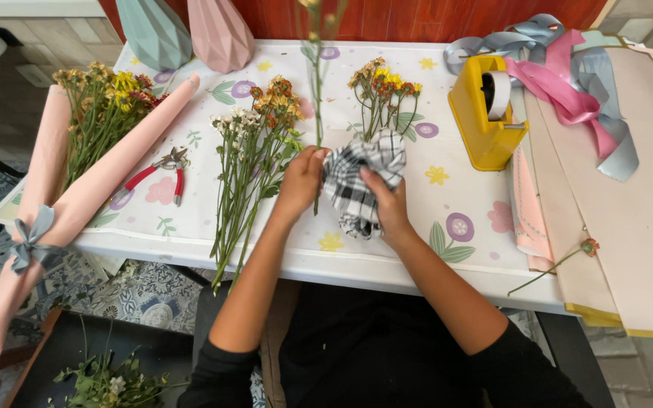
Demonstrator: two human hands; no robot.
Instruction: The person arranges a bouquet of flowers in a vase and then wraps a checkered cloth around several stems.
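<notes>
Item one: my left hand [301, 183], near the middle of the table [387, 266] toward its front edge, fingers closed around a single long flower stem [317, 91] that stands upright and runs up past the far edge of the view. The stem is thin and green; I judge it light, springy and easy to snap, best pinched low where it is bare.

Item two: my right hand [388, 205], just beside the left, clamped on a black-and-white checked cloth [359, 181] bunched around the stems of a small posy [384, 83] with yellow and orange heads. The cloth looks soft and limp, likely to slip open unless gripped where it gathers; the dry-looking heads seem fragile.

Item three: a loose bunch of flowers [255, 162] lying left of my hands, stems overhanging the front edge.

Item four: red-handled cutters [159, 175], further left.

Item five: a bouquet wrapped in pink paper [77, 200] at the left edge, tied with a grey-blue bow and hanging past the front-left corner.

Item six: a yellow tape dispenser [487, 112] toward the right, with pink and grey-blue ribbons [568, 83] behind it.

Item seven: sheets of wrapping paper [629, 227] at the right edge, one loose flower [561, 261] lying across them.

Item eight: two faceted vases [190, 30], teal and pink, at the far edge.
</notes>
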